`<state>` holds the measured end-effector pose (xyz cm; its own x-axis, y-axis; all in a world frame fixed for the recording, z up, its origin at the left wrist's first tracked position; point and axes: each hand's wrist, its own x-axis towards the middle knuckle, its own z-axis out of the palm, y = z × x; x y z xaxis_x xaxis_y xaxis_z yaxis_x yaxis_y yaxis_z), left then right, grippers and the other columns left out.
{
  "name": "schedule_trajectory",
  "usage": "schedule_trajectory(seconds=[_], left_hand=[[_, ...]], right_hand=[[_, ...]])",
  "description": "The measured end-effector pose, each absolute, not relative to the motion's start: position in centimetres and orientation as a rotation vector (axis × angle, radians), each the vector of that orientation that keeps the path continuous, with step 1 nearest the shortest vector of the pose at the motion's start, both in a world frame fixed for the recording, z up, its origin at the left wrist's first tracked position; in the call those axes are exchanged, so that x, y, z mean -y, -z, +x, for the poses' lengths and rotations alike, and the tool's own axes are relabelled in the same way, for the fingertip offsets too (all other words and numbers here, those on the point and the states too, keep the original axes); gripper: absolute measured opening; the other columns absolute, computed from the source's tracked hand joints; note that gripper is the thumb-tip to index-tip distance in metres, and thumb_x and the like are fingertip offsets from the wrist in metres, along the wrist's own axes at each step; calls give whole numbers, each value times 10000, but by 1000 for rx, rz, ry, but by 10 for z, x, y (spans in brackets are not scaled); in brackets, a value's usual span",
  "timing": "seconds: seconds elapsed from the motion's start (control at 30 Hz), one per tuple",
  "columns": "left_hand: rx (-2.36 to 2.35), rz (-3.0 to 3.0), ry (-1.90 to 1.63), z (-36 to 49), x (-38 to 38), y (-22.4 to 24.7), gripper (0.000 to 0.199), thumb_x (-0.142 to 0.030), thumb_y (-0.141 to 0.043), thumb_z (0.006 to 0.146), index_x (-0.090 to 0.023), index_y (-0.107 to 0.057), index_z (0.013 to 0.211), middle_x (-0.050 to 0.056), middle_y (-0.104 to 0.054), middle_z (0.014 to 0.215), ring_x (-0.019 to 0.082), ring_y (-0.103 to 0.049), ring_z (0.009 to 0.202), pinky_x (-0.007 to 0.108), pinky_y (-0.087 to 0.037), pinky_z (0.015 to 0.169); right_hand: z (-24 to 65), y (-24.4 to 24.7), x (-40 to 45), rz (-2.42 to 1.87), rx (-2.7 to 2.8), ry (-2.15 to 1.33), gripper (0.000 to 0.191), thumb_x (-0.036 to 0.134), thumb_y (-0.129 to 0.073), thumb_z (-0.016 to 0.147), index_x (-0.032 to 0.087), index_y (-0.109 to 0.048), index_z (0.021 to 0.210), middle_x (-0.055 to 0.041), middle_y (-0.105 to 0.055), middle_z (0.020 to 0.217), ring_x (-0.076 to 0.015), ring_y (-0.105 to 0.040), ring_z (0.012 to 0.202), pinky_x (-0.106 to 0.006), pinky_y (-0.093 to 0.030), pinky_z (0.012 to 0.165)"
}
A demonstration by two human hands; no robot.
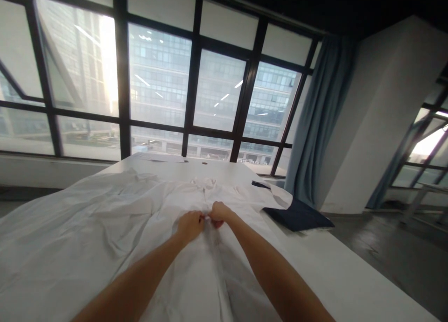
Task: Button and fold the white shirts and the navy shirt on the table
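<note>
A white garment point(189, 275) lies spread over the table, its collar at the far end. Near the middle of its front, my left hand point(191, 225) is closed on the cloth. My right hand point(220, 213) pinches the fabric just to the right, the two hands almost touching. Between them the cloth is slightly raised; any small part held in the fingertips is too small to make out. Folds run from the hands toward me.
Dark blue folded cloth point(297, 214) lies at the right edge of the white table point(336, 261), partly under a white sleeve. More rumpled white fabric point(70, 228) covers the left side. Windows and a blue curtain point(320, 112) stand beyond.
</note>
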<state>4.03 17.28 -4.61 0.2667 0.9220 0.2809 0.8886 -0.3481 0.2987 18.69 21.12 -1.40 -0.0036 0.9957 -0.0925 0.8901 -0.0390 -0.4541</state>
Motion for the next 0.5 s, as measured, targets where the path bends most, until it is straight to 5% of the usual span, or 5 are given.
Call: schedule_trajectory(seconds=[0.17, 0.5], left_hand=[[-1710, 2391, -742, 45, -172, 47, 355, -417, -420, 921, -214, -708, 965, 89, -716, 985, 248, -657, 944, 322, -457, 789], [-1417, 2344, -844, 45, -179, 51, 234, -325, -498, 897, -201, -696, 914, 56, -725, 948, 205, -652, 914, 272, -449, 782]], right_hand=[[204, 29, -199, -1722, 1708, -1049, 251, 216, -467, 825, 164, -562, 598, -46, -663, 584, -148, -644, 527, -217, -515, 507], [211, 57, -185, -1308, 1693, -1012, 151, 282, -488, 806, 210, -427, 687, 64, -503, 541, -91, -485, 428, -182, -371, 436]])
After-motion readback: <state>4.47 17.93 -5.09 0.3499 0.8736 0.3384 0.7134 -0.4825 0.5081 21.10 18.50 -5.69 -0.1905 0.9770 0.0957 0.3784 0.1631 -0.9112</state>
